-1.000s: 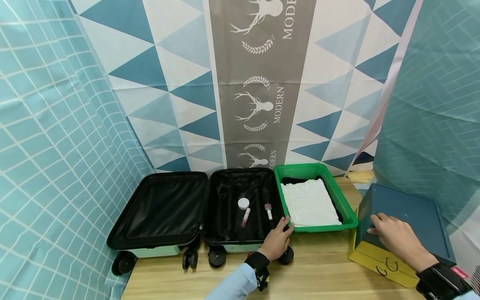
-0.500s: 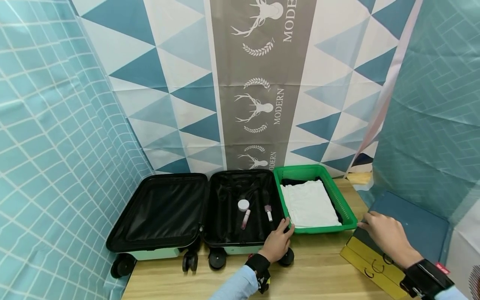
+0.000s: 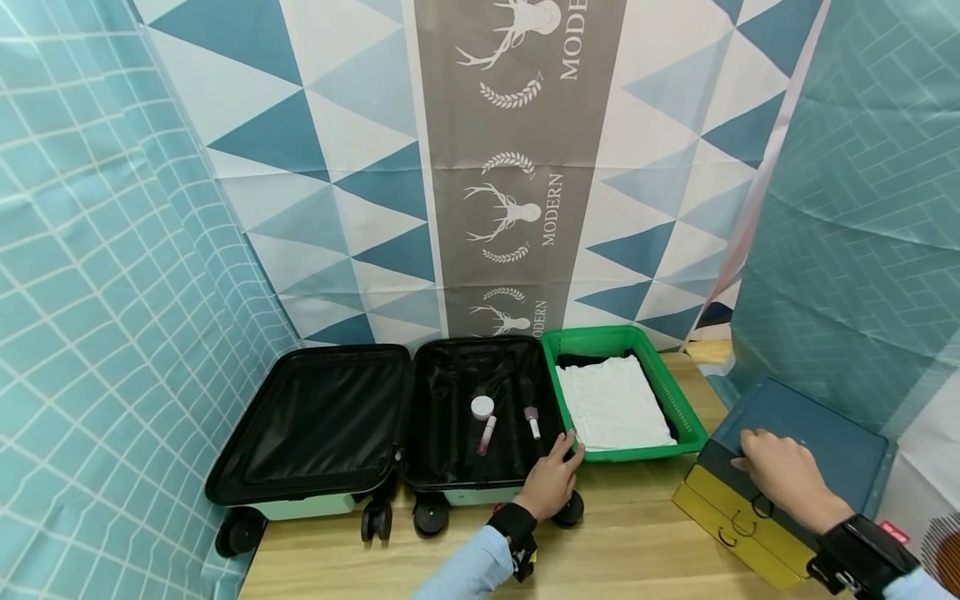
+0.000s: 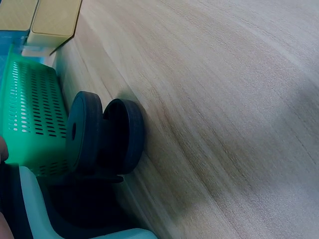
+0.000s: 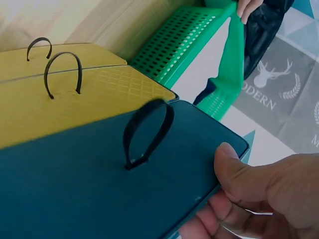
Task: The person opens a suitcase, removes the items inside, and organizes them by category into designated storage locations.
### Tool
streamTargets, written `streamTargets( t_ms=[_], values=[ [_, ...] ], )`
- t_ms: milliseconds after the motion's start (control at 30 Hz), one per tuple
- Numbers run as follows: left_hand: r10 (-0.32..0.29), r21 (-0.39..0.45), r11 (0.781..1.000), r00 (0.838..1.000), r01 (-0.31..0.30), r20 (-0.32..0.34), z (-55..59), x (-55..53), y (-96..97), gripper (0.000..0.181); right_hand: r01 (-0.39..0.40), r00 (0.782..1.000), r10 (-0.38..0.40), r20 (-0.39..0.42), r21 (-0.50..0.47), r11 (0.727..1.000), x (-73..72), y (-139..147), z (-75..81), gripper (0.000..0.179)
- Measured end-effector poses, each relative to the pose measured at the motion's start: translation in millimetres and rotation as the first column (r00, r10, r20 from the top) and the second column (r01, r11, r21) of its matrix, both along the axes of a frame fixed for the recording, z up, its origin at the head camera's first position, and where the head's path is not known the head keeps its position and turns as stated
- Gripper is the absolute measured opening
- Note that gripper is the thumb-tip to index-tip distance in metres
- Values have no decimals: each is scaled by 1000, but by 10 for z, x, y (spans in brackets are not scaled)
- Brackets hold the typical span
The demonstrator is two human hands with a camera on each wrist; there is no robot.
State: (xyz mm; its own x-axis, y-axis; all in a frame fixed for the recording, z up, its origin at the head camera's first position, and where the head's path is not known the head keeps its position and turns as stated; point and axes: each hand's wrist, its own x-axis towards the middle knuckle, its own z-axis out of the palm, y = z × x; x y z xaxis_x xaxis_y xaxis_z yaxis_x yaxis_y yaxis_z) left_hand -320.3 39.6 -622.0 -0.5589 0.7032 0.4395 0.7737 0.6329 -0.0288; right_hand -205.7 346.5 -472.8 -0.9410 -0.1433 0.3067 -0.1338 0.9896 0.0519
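My right hand (image 3: 783, 479) grips the edge of a drawer box (image 3: 813, 433) with a dark blue top and yellow lower drawers. In the right wrist view its thumb presses the teal front, which bears a black loop handle (image 5: 148, 129), while the fingers curl behind the edge. My left hand (image 3: 551, 479) rests with spread fingers where the open suitcase (image 3: 438, 454) meets the green basket (image 3: 693, 437). A folded white cloth (image 3: 615, 404) lies over dark cloth in that basket. Inside the suitcase lie a white round jar (image 3: 482, 407), a pink lip gloss tube (image 3: 487, 435) and a small purple-and-white bottle (image 3: 532, 422).
The suitcase's other half (image 3: 330, 425) lies open at the left, its black wheels (image 3: 377, 521) facing the front. All stand on a wooden table (image 3: 600, 542). Patterned cloth (image 3: 360, 167) hangs behind, with tiled cloth (image 3: 90, 275) at the left.
The drawer box has turned and shifted toward the left front with my right hand on it. My left hand and the things in the suitcase have stayed in place.
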Motion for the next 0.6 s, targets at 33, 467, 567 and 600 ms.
streamTargets(
  t_ms=[33,467,567,600],
  values=[
    [2,-7,1000,1000,-2,-4,1,-3,0,49,-8,1000,9,17,-15,1000,-19,-15,14,34],
    [2,0,1000,1000,-2,-7,-23,-6,15,51,-32,990,45,137,-98,995,-244,-263,96,37],
    [4,1,1000,1000,-4,-10,-34,-2,12,50,-55,987,71,141,-116,992,-285,-347,106,37],
    [5,3,1000,1000,-5,-11,-38,-3,11,50,-63,987,80,142,-124,990,-297,-380,110,38]
  ],
)
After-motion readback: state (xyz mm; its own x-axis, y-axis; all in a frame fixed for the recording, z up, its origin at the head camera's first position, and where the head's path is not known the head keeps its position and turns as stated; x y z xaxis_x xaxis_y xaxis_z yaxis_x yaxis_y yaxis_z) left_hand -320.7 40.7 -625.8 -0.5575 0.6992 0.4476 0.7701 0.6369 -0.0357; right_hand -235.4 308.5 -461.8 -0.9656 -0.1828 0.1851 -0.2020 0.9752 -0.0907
